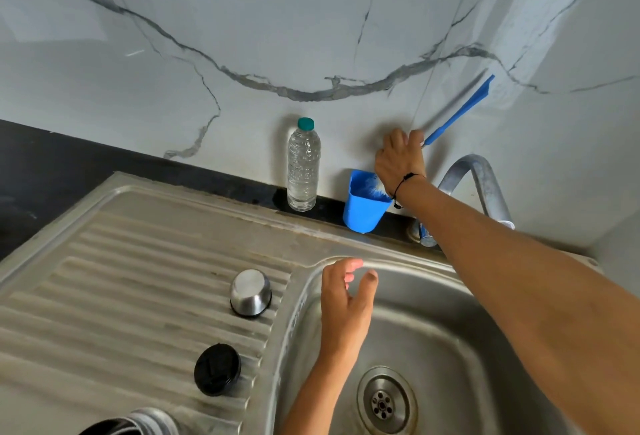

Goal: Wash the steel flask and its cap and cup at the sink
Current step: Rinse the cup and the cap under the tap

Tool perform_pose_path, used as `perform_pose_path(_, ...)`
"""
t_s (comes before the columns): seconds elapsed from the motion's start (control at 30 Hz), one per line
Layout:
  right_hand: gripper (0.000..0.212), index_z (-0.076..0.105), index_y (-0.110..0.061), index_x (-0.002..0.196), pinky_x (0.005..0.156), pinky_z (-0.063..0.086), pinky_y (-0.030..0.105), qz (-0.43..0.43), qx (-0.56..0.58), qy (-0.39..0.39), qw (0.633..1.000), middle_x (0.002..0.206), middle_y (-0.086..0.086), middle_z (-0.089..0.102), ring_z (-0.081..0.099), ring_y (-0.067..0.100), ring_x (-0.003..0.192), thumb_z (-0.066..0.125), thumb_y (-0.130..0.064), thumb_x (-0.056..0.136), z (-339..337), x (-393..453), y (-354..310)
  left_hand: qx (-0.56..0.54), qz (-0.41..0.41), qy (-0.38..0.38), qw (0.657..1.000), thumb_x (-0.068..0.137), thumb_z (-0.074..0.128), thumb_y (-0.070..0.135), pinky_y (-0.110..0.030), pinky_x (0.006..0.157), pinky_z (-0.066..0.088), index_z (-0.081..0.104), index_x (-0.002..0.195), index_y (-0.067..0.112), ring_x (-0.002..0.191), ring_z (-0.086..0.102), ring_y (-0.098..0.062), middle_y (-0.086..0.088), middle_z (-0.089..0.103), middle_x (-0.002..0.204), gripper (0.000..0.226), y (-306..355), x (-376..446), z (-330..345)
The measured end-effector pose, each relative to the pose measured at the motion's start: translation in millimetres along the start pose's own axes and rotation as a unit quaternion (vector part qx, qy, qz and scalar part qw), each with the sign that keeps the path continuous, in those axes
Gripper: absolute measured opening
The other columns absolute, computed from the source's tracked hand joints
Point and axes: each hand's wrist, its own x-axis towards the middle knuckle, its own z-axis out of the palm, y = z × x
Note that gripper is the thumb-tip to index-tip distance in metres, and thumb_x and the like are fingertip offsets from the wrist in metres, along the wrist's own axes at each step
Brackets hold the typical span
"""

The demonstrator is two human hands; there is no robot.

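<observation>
Sink [433, 337], one. Flask [138, 422] at bottom edge, on drainboard. Bottle [303, 164], one. Blue pot [363, 206], one. Right hand [400, 161] grips blue brush [457, 112]. Left hand [346, 299] loosely spread, holds nothing, over sink. Cup [250, 292], one, upside down. Cap [217, 369], one.

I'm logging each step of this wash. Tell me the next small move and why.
Probably lift the blue bottle brush clear of the blue holder. The right hand grips its handle while the bristle end sits in the holder. The left hand hovers open over the sink, and the flask waits on the drainboard at the bottom edge.
</observation>
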Motion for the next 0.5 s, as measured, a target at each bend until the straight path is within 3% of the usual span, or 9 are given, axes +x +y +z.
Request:
perform_pose_path(0.1,0.017,0.061,-0.018,0.103,0.089,0.039,0.040,0.006,-0.001,-0.010,1.000,0.106,0.004,0.050,0.043,0.024,0.100,0.051,-0.021,0.090,1.1,-0.7,-1.6,0.003,0.000,-0.001,1.000,0.083,0.064,0.029,-0.016,0.081,0.045,0.059,0.097,0.033,0.100,0.055,-0.013,0.004,0.056,0.104,0.016,0.5,1.3,-1.2)
perform_pose_path(0.2,0.016,0.060,-0.018,0.102,0.087,0.039,0.037,0.002,-0.001,-0.003,1.000,0.105,0.002,0.051,0.044,0.023,0.099,0.052,-0.021,0.089,1.3,-1.7,-1.6,0.003,0.004,0.015,1.000,0.071,0.057,0.048,-0.023,0.085,0.047,0.059,0.096,0.033,0.098,0.056,-0.013,0.005,0.056,0.103,0.029,0.0,1.4,-2.6)
perform_pose_path(0.27,0.017,0.060,-0.017,0.104,0.087,0.039,0.037,0.000,0.000,0.009,1.000,0.106,0.002,0.051,0.044,0.022,0.100,0.053,-0.021,0.089,0.3,-2.9,-0.3,-0.001,0.002,0.009,1.000,0.078,0.061,0.037,-0.024,0.086,0.046,0.059,0.097,0.032,0.099,0.055,-0.013,0.006,0.056,0.104,0.020,-0.8,1.4,-3.3)
perform_pose_path(0.4,0.018,0.058,-0.017,0.106,0.087,0.038,0.036,-0.007,0.001,0.030,1.000,0.108,0.003,0.050,0.044,0.022,0.101,0.053,-0.020,0.089,-2.8,-5.6,1.1,0.007,0.001,0.002,1.000,0.086,0.062,0.023,-0.018,0.082,0.045,0.059,0.098,0.031,0.100,0.055,-0.014,0.005,0.055,0.104,0.015,-3.2,1.3,-4.4)
perform_pose_path(0.5,0.016,0.058,-0.018,0.105,0.088,0.038,0.036,-0.022,-0.004,0.045,0.999,0.108,0.002,0.049,0.044,0.021,0.101,0.051,-0.020,0.090,-3.6,-7.5,0.9,0.007,-0.003,0.002,1.000,0.079,0.059,0.033,-0.012,0.078,0.043,0.058,0.095,0.035,0.100,0.054,-0.013,0.005,0.054,0.104,0.017,-0.9,0.2,-3.9)
